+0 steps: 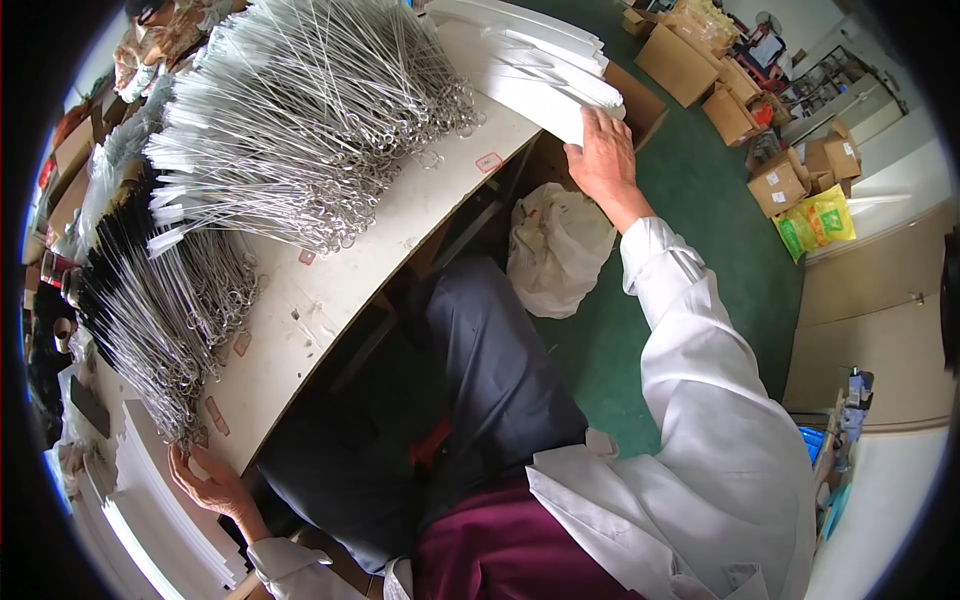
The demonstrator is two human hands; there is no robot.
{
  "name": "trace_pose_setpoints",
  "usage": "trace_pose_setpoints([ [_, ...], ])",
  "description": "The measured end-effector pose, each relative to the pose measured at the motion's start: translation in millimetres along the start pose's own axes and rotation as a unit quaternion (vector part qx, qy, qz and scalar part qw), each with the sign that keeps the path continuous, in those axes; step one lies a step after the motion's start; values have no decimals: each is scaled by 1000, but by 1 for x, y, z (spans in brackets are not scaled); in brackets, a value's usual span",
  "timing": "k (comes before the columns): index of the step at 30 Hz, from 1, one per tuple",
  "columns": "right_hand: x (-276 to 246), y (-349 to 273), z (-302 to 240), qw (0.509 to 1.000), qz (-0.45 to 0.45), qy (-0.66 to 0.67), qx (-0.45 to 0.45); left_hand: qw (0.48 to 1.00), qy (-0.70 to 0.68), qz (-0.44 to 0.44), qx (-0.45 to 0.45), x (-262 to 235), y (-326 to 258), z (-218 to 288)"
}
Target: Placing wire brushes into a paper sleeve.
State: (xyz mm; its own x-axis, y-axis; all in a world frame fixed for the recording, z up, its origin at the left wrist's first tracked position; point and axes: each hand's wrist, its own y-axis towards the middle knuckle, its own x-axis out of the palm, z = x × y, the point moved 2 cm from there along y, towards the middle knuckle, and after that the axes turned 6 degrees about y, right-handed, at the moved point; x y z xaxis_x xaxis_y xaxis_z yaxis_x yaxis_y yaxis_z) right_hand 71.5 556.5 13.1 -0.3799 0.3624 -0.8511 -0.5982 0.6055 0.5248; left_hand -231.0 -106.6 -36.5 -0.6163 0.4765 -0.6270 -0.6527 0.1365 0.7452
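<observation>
Big wire bunch [330, 120], 11 o'clock: shiny metal. Smaller wire bunch [165, 315], 9 o'clock: shiny metal. Strips [530, 85], near 12: smooth; plastic or paper, can't tell. Desk [325, 300]: smooth, matt. Bag [555, 255], 2 o'clock: crinkly plastic. Trousers [500, 360]: matt cloth.

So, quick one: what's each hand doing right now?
Left hand: half-curled at the wire loops; can't tell if gripping.
Right hand: fingers at the white strips; grip can't be told.

My head-worn fisheye looks down over my lap [495, 350], near; takes in left hand [213, 484], right hand [606, 163], surface [330, 270].
</observation>
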Motion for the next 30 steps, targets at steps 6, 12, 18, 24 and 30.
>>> trace_pose_setpoints([
  [6, -24, -36, -4, 997, -20, 72, 15, 1000, -7, 5, 6, 1, -1, -3],
  [12, -45, -105, 4, 994, 4, 106, 28, 1000, -9, -11, -1, 5, -1, -2],
  [18, -52, -191, 10, 981, -26, 151, 116, 1000, -27, 8, -7, 4, -1, -3],
  [24, -45, -281, 0, 955, -5, 255, 153, 998, -47, 15, -51, 1, -2, -4],
  [30, -53, -260, -40, 789, 93, 544, 270, 995, -41, 57, 66, -39, 5, 51],
])
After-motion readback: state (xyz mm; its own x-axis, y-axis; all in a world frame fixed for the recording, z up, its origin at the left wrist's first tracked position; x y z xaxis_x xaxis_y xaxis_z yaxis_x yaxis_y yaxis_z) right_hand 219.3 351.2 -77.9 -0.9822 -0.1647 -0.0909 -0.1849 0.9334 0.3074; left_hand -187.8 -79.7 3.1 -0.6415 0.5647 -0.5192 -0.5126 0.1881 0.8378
